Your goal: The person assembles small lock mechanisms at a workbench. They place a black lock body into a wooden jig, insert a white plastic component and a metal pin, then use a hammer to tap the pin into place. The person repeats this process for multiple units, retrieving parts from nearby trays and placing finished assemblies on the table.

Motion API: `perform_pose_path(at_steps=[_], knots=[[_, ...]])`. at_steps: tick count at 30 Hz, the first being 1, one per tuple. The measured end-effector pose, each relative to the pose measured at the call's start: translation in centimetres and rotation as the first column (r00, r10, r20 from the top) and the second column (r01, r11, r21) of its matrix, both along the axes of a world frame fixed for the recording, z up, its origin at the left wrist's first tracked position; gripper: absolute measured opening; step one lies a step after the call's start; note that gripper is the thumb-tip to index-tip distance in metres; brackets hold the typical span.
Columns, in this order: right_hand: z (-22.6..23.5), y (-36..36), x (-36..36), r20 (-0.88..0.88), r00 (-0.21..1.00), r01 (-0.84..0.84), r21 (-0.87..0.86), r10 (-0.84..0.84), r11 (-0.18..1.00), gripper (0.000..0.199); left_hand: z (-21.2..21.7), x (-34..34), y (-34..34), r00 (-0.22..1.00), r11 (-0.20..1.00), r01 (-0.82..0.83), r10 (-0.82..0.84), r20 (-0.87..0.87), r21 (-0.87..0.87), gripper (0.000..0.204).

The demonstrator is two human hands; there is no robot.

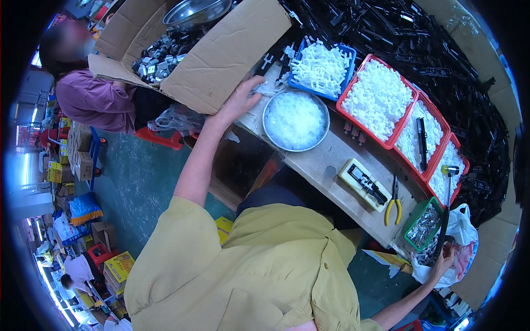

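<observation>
My left hand (pixel 238 102) reaches forward and grips the edge of a flap of a big cardboard box (pixel 221 60), which holds grey metal parts (pixel 157 65). A steel bowl of small clear plastic pieces (pixel 295 120) sits just right of that hand. My right hand (pixel 441 266) is low at the right, closed on the end of the black handle of a hammer (pixel 445 215). The hammer's head points up by the red trays. A white plastic bag (pixel 462 227) lies beside that hand.
On the bench are a blue tray of white plastic crosses (pixel 320 69), red trays of white pieces (pixel 375 99), a green tray of metal bits (pixel 422 223), yellow-handled pliers (pixel 393 203) and a cream jig (pixel 361 182). Black plastic parts (pixel 441 55) are piled behind. A person in purple (pixel 94 99) sits at left.
</observation>
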State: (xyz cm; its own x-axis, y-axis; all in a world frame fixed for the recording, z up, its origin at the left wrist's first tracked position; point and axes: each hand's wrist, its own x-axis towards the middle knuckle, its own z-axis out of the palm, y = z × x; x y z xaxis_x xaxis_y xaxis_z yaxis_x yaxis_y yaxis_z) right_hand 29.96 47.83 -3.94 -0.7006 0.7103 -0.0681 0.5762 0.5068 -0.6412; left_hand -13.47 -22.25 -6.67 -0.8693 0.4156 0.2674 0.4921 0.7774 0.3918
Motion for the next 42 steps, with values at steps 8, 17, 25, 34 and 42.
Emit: perform_pose_path(at_steps=[8,17,25,34,42], knots=[[-1.4,1.0,0.5,-0.134,0.990,-0.048,-0.033,0.043,0.998,0.025,-0.9,1.7,1.3,0.971,0.968,-0.189,0.159,-0.180,-0.163,0.026],[-1.6,1.7,0.6,-0.122,0.992,-0.025,-0.032,0.021,0.999,0.028,-0.4,2.8,1.5,0.961,0.939,-0.246,0.269,-0.069,0.241,0.032],[-1.9,2.4,0.9,-0.103,0.995,-0.017,-0.013,0.016,1.000,0.033,4.4,4.9,6.5,0.984,0.917,-0.176,0.155,0.087,0.359,0.025],[-1.9,1.7,0.5,-0.138,0.990,-0.004,0.007,0.005,1.000,0.028,10.4,-0.2,14.2,0.984,0.999,-0.020,0.027,-0.175,0.045,0.037],[-1.7,1.1,0.6,-0.161,0.987,0.003,-0.048,-0.011,0.999,0.026,7.4,2.5,7.1,0.986,0.988,-0.061,0.082,-0.145,0.144,0.026]])
